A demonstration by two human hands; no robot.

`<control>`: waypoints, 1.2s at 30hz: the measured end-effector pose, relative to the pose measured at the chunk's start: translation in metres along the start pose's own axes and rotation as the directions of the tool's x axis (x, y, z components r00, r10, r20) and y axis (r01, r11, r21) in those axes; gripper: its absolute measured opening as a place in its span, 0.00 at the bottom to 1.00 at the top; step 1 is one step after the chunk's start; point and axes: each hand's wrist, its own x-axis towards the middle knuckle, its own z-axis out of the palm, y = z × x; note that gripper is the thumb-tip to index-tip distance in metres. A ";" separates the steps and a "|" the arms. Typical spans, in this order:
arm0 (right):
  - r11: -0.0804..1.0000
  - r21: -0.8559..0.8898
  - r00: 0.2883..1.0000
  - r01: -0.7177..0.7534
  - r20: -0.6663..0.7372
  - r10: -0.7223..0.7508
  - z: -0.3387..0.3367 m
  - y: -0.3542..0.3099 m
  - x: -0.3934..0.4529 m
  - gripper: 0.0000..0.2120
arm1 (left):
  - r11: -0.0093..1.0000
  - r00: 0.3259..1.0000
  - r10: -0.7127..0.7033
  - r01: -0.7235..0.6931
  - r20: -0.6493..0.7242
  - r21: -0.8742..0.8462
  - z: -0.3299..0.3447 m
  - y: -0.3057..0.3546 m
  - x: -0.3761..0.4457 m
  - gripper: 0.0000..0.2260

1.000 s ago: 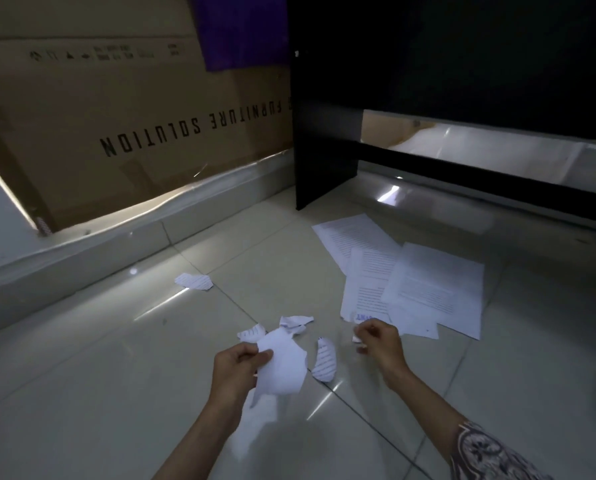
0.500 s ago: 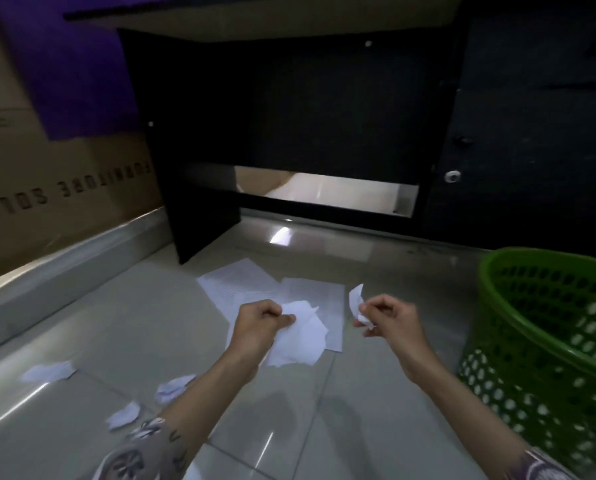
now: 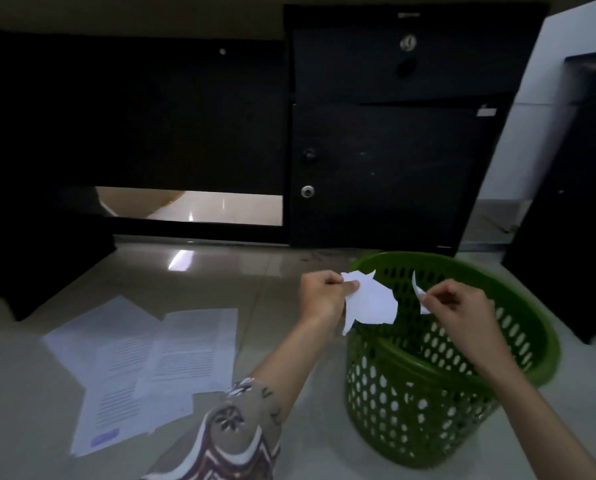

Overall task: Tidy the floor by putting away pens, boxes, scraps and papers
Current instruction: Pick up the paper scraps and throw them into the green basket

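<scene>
A large torn white scrap (image 3: pixel 371 299) hangs right of centre in the frame, pinched at its upper left corner by the fingers (image 3: pixel 350 287) of the left hand (image 3: pixel 322 294). Most of the scrap lies over the near left rim of the green basket (image 3: pixel 518 372), its ragged lower tip pointing down just outside the rim. A smaller, narrow scrap (image 3: pixel 417 292) is just to its right, held between thumb and fingertips of the right hand (image 3: pixel 457 308), whose fingers are closed on it; this piece is over the basket's open mouth. The two scraps are near each other but apart.

The basket is round, perforated plastic, standing upright on the pale tiled floor (image 3: pixel 272 271) in the lower right of the frame. Whether anything lies inside it cannot be told in the dim light.

In the lower left of the frame several printed papers (image 3: pixel 158 362) lie flat on the floor, overlapping one another, well apart from the basket. A patterned sleeve (image 3: pixel 234 434) covers the left forearm at the bottom centre.

Behind, across the upper half of the frame, stands a dark table (image 3: pixel 133 116) with a gap under its back panel, and beside it on the right a dark cabinet (image 3: pixel 393 161) with a round lock on its door.
</scene>
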 end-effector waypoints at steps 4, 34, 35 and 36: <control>0.986 -0.157 0.998 -0.060 0.000 0.061 -0.009 0.028 0.001 0.11 | 0.995 0.997 0.005 -0.012 0.071 0.098 0.038 -0.010 0.012 0.13; 0.960 0.208 0.941 0.187 0.244 -0.236 0.142 -0.169 -0.101 0.06 | 0.974 0.932 0.057 0.027 -0.357 0.226 -0.318 -0.010 -0.119 0.06; 0.957 0.227 0.931 0.182 0.273 -0.242 0.152 -0.176 -0.108 0.06 | 0.973 0.926 0.047 0.043 -0.374 0.228 -0.332 -0.011 -0.128 0.06; 0.953 0.245 0.919 0.177 0.306 -0.249 0.163 -0.185 -0.117 0.06 | 0.973 0.916 0.037 0.058 -0.400 0.225 -0.348 -0.011 -0.140 0.06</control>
